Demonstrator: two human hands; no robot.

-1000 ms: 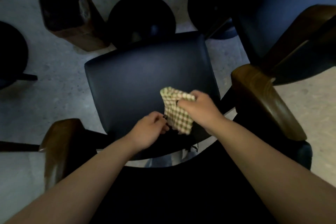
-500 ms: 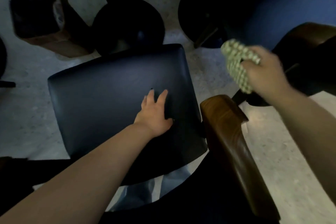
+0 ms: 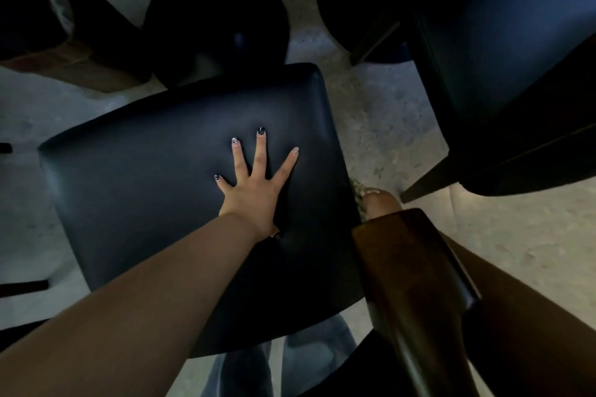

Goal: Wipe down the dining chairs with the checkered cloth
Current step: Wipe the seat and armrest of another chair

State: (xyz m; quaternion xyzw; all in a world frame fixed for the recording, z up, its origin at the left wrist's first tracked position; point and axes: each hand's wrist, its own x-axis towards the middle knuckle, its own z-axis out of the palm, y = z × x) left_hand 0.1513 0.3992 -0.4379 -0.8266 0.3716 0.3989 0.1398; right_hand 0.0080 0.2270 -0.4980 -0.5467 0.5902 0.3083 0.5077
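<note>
the left hand [image 3: 254, 190] lies flat on the dark padded seat [image 3: 161, 196] in the middle of the frame, fingers straight and spread wide, holding nothing. the right hand [image 3: 382, 201] sits low at centre right, mostly hidden behind the wooden armrest [image 3: 409, 267]. a scrap of the checkered cloth [image 3: 361, 193] shows just at the seat's right edge, touching that hand, so i'd judge the hand grips it, though the fingers themselves are out of sight.

the cloth looks light, soft and limp; bunched in the palm it should follow curves easily. the seat looks smooth and slightly slick, with some give under pressure. the armrest is hard polished wood, best wrapped by the cloth and rubbed along its length. another dark chair [image 3: 516, 58] fills the upper right.
</note>
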